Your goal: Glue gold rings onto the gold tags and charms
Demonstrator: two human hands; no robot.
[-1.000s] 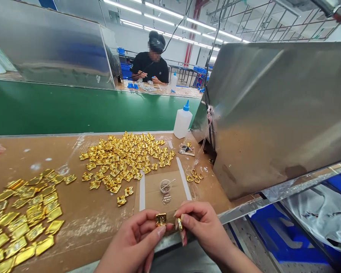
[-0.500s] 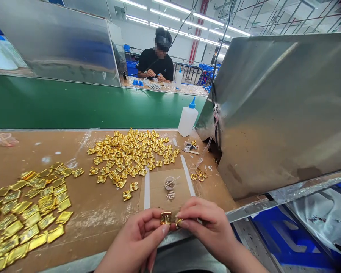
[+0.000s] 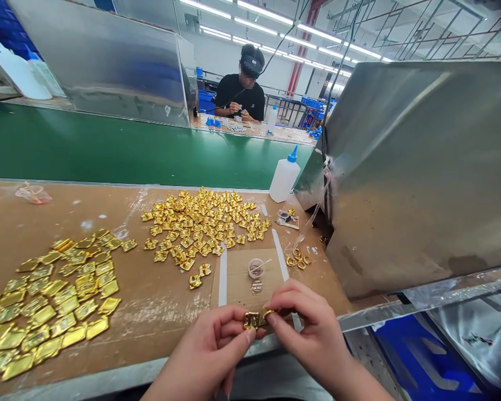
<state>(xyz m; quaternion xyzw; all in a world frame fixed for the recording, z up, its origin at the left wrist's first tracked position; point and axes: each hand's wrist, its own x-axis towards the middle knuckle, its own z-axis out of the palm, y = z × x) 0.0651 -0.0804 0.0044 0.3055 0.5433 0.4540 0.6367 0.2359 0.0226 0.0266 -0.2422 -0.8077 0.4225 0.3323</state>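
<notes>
Between thumb and fingers, my left hand (image 3: 223,342) pinches a small shiny gold piece (image 3: 251,319) with a shaped, recessed face. My right hand (image 3: 304,320) is closed on a gold ring (image 3: 269,313), held just right of that piece; the fingers cover part of it. Beyond my hands a small clear cup (image 3: 256,268) with a thin stick in it stands on a cardboard sheet (image 3: 236,278). Several loose gold rings (image 3: 299,258) lie to its right. A pile of similar gold pieces (image 3: 204,220) spreads behind, and flat gold plates (image 3: 62,306) cover the left side.
A white bottle with a blue tip (image 3: 284,179) stands at the bench's back edge, before a green surface (image 3: 129,150). A large metal panel (image 3: 421,178) bounds the right side. Across from me a person in black (image 3: 242,92) handles small parts.
The view has shifted, so the bench appears farther right. My right hand has tilted up slightly, lifting the ring a little beside the gold piece. Both hands keep their hold.
</notes>
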